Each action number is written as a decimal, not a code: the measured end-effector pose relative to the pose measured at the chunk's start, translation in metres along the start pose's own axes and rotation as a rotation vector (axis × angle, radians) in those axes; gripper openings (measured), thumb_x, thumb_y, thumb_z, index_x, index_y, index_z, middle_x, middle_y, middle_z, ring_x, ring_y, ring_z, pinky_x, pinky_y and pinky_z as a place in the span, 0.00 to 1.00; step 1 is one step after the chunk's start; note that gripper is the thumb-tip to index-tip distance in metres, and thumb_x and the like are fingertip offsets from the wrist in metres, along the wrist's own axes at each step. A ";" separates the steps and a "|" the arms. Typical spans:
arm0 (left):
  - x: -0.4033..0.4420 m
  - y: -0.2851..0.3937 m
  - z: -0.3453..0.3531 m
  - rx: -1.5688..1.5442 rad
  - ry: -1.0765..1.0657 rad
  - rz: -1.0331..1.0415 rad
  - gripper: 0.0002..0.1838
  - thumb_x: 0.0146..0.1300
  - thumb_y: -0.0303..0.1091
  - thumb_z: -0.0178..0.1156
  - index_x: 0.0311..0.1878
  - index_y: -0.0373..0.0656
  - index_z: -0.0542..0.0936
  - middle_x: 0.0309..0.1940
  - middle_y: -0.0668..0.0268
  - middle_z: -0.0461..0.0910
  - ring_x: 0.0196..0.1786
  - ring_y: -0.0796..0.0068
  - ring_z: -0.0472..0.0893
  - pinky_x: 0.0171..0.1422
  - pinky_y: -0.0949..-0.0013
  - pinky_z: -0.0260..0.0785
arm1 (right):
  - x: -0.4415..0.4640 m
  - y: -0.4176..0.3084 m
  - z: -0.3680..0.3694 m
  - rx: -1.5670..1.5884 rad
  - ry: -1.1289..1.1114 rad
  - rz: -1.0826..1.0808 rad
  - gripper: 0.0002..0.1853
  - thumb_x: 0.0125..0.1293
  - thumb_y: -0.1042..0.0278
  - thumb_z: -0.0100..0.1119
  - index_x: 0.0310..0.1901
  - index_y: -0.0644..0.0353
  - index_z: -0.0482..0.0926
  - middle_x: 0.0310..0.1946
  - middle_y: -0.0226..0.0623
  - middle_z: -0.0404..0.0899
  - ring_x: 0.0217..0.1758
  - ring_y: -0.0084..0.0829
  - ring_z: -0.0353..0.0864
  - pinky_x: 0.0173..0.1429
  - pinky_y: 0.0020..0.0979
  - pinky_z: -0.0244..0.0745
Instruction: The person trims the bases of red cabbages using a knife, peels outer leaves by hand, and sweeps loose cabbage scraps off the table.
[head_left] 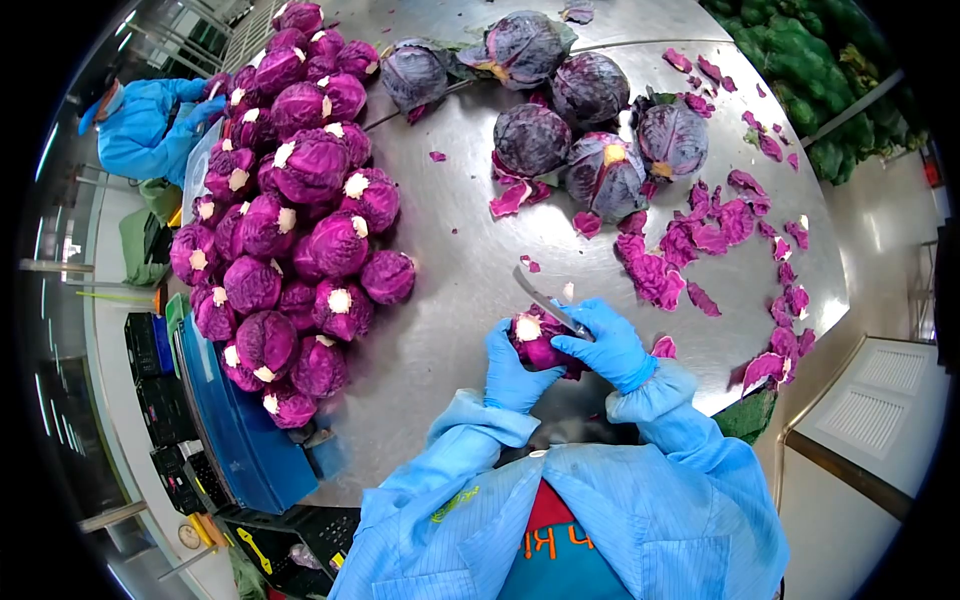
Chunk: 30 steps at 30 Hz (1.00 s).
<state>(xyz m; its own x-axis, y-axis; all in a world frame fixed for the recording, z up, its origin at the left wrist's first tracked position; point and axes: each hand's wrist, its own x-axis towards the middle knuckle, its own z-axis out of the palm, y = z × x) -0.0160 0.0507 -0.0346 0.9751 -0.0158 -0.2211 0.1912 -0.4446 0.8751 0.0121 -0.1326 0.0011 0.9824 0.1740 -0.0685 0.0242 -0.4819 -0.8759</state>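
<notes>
The left hand [512, 372] cupped the cabbage [538, 350] over the table [440, 400], while the right hand [612, 348] clasped the knife [551, 307], its blade slanting forward-left beyond the cabbage's pale stem end [527, 328].

Brightly lit, with white glare on the table [450, 300] near its right corner; heavily curved by a wide lens, blackened around the outside, mostly sharp centrally.

on the table [440, 420]: cabbage heap [310, 165] left, loose leaves [650, 275] right, more cabbages [588, 90] between them
</notes>
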 end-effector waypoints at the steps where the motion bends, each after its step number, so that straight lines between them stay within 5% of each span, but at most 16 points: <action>1: 0.000 -0.005 0.003 -0.038 0.002 0.005 0.61 0.32 0.38 0.84 0.68 0.34 0.55 0.59 0.52 0.63 0.61 0.60 0.71 0.66 0.60 0.67 | 0.000 0.001 0.002 0.017 -0.005 -0.041 0.25 0.55 0.57 0.72 0.55 0.50 0.80 0.38 0.39 0.75 0.39 0.37 0.77 0.45 0.35 0.74; 7: 0.000 -0.007 0.003 0.191 0.008 0.219 0.73 0.27 0.40 0.86 0.75 0.39 0.46 0.57 0.49 0.61 0.60 0.48 0.67 0.65 0.54 0.65 | -0.010 -0.003 0.001 -0.099 -0.017 0.070 0.23 0.51 0.60 0.76 0.48 0.55 0.81 0.34 0.36 0.74 0.36 0.33 0.76 0.43 0.34 0.72; 10: -0.002 0.001 0.007 0.162 0.098 0.262 0.69 0.28 0.37 0.85 0.73 0.40 0.50 0.55 0.53 0.65 0.58 0.56 0.71 0.63 0.57 0.68 | -0.008 -0.006 0.000 0.015 -0.028 0.078 0.20 0.51 0.61 0.76 0.42 0.57 0.79 0.34 0.36 0.73 0.35 0.33 0.75 0.42 0.34 0.72; 13: 0.011 -0.019 0.008 -0.067 -0.063 0.266 0.63 0.31 0.33 0.84 0.71 0.40 0.54 0.56 0.57 0.69 0.58 0.63 0.74 0.63 0.61 0.70 | -0.009 -0.006 -0.007 -0.031 -0.091 0.018 0.20 0.51 0.61 0.75 0.43 0.56 0.77 0.36 0.38 0.74 0.37 0.40 0.77 0.43 0.36 0.73; 16: 0.021 -0.019 -0.008 -0.537 -0.361 -0.050 0.57 0.34 0.30 0.82 0.68 0.41 0.57 0.59 0.59 0.72 0.59 0.69 0.75 0.63 0.64 0.71 | -0.009 0.002 -0.012 -0.003 -0.156 0.013 0.21 0.51 0.59 0.75 0.43 0.57 0.77 0.35 0.38 0.74 0.38 0.40 0.78 0.43 0.36 0.73; 19: 0.044 0.000 -0.012 -0.377 -0.595 0.081 0.51 0.36 0.29 0.80 0.65 0.39 0.61 0.60 0.58 0.73 0.59 0.70 0.76 0.63 0.63 0.71 | -0.009 -0.002 -0.016 -0.045 -0.216 0.132 0.23 0.50 0.56 0.75 0.44 0.57 0.77 0.35 0.39 0.76 0.38 0.41 0.78 0.44 0.38 0.74; 22: 0.025 0.002 0.000 -0.413 -0.296 0.144 0.44 0.37 0.30 0.79 0.60 0.38 0.68 0.52 0.61 0.78 0.54 0.72 0.79 0.60 0.64 0.73 | -0.010 -0.005 -0.020 0.020 -0.211 0.220 0.25 0.50 0.53 0.73 0.46 0.56 0.77 0.35 0.41 0.78 0.39 0.43 0.80 0.45 0.40 0.74; 25: 0.035 0.023 -0.001 -0.192 -0.387 0.207 0.37 0.35 0.29 0.78 0.53 0.37 0.74 0.44 0.64 0.82 0.48 0.74 0.81 0.56 0.64 0.74 | -0.006 -0.010 -0.024 -0.069 -0.248 0.284 0.24 0.51 0.52 0.72 0.47 0.55 0.78 0.36 0.43 0.80 0.41 0.45 0.81 0.46 0.42 0.75; 30: 0.028 0.049 0.007 0.088 -0.214 0.221 0.28 0.37 0.32 0.76 0.46 0.39 0.79 0.37 0.61 0.82 0.42 0.67 0.84 0.49 0.64 0.75 | -0.010 -0.010 -0.034 -0.165 -0.237 0.230 0.21 0.51 0.53 0.71 0.44 0.54 0.80 0.36 0.43 0.81 0.41 0.45 0.82 0.46 0.41 0.76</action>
<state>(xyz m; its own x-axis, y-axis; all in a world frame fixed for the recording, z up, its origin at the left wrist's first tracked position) 0.0198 0.0223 -0.0010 0.9444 -0.3048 -0.1235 -0.0422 -0.4849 0.8736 0.0088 -0.1584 0.0271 0.8961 0.2296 -0.3799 -0.1435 -0.6601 -0.7374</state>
